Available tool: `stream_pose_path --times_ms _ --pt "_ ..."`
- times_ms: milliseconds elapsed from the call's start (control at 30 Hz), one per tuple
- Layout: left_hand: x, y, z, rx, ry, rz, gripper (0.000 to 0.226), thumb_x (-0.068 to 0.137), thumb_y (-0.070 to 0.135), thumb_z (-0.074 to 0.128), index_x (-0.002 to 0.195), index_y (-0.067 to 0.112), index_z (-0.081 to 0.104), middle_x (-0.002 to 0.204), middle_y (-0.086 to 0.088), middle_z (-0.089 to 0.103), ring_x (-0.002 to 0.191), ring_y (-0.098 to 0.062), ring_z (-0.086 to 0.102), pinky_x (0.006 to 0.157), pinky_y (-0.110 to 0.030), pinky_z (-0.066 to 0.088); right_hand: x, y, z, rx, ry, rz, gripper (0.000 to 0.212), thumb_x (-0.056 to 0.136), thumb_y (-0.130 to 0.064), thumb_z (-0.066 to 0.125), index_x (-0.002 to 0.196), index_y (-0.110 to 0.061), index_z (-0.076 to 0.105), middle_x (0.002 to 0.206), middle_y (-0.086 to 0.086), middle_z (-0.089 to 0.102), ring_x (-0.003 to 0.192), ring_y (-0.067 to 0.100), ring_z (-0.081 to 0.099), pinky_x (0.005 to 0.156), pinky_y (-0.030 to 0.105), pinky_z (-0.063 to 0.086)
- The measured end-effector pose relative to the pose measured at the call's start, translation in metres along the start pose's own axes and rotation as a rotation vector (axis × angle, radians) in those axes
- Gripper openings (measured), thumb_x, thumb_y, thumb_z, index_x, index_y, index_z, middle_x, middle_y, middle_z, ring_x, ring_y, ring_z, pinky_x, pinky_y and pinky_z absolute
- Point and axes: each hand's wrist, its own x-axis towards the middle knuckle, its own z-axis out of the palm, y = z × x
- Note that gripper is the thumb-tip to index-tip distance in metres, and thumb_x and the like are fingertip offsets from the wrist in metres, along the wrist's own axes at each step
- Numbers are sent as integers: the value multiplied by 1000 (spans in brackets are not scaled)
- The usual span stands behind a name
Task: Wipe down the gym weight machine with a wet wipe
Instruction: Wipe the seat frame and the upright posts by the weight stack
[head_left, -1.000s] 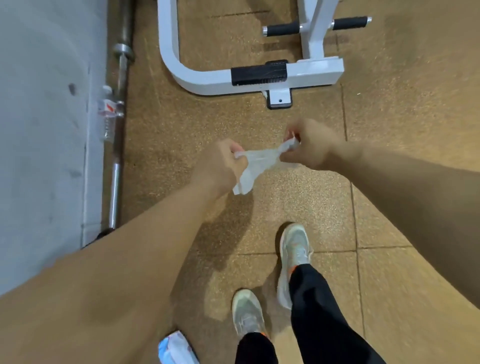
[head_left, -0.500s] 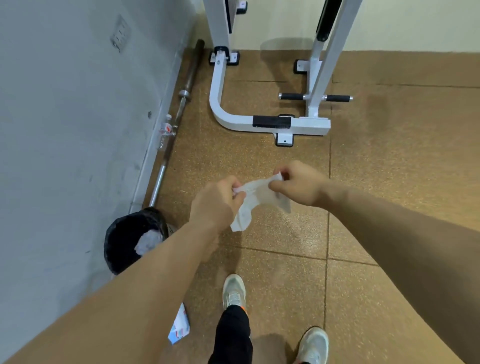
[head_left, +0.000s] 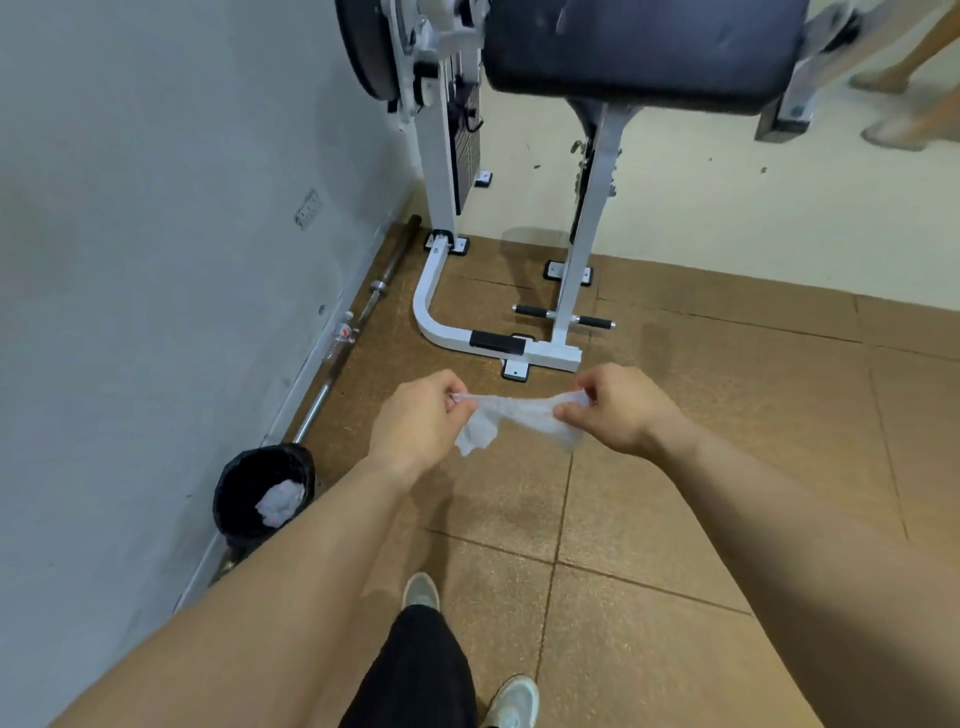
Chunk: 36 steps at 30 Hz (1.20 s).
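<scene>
Brown gym floor (head_left: 727, 441) by wall | wipe (head_left: 511, 415) stretched between hands, ends pinched by left hand (head_left: 415, 421) and right hand (head_left: 618, 410) | weight machine (head_left: 584, 249) well beyond hands, untouched | wiping judged not begun; every surface left.

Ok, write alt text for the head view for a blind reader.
A left hand and right hand pinch a white wet wipe, stretched between them over brown floor. Ahead stands a white weight machine with a dark pad; a black bin and a barbell sit by the left wall.
</scene>
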Motion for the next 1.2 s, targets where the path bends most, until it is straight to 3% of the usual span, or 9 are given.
stream_pose_path --times_ms 100,267,333,400,467,633,800,1000,1200 --pt "9 50 -21 15 37 52 12 96 39 63 87 31 62 92 12 60 80 -8 57 64 -28 46 -12 7 -50 -53 44 -18 22 96 -37 59 89 -17 65 89 0 63 84 21 60 68 35 48" --pt "48 110 -38 73 59 128 14 96 40 64 100 28 70 114 13 49 101 -11 54 79 -32 53 0 28 -119 -112 91 -1 16 95 -28 53 83 -20 60 81 0 57 79 23 55 52 25 31" --pt "73 131 -39 101 62 150 14 96 37 64 100 26 72 117 14 50 108 -11 52 81 -30 48 14 42 -141 -119 100 9 22 93 -26 50 74 -18 58 76 1 59 76 26 56 53 28 35" --pt "99 151 -36 115 64 161 15 96 35 64 99 24 73 121 12 57 113 -13 52 82 -29 43 31 59 -162 -114 91 4 26 94 -25 48 79 -13 65 77 7 65 76 29 60 61 35 48" --pt "127 174 -31 86 67 153 13 96 38 64 98 27 72 118 9 65 110 -14 56 83 -31 45 48 80 -185 -128 85 0 26 96 -26 49 84 -12 67 80 7 67 78 29 62 67 38 52" --pt "192 243 -9 18 -44 135 8 96 41 62 95 35 68 95 12 69 89 -11 61 68 -31 46 78 137 -250 -166 72 33 21 98 -27 53 78 -27 60 77 -3 62 77 22 58 65 30 40" --pt "249 317 22 29 -129 181 9 96 39 62 91 33 67 89 11 67 80 -9 61 65 -31 48 112 209 -315 -120 112 92 19 95 -23 54 80 -23 66 84 2 68 80 23 60 65 31 43" --pt "312 402 75 66 -182 190 11 97 38 60 93 30 67 85 10 68 80 -13 64 71 -36 55 156 306 -373 -108 92 138 29 94 -23 56 67 -33 53 83 -1 63 82 23 58 68 30 40" --pt "368 502 138 66 -142 149 9 97 36 59 90 34 63 85 12 65 77 -6 59 62 -30 46 198 419 -441 -144 33 79 30 93 -24 57 63 -27 56 76 -1 63 78 24 58 65 33 43"
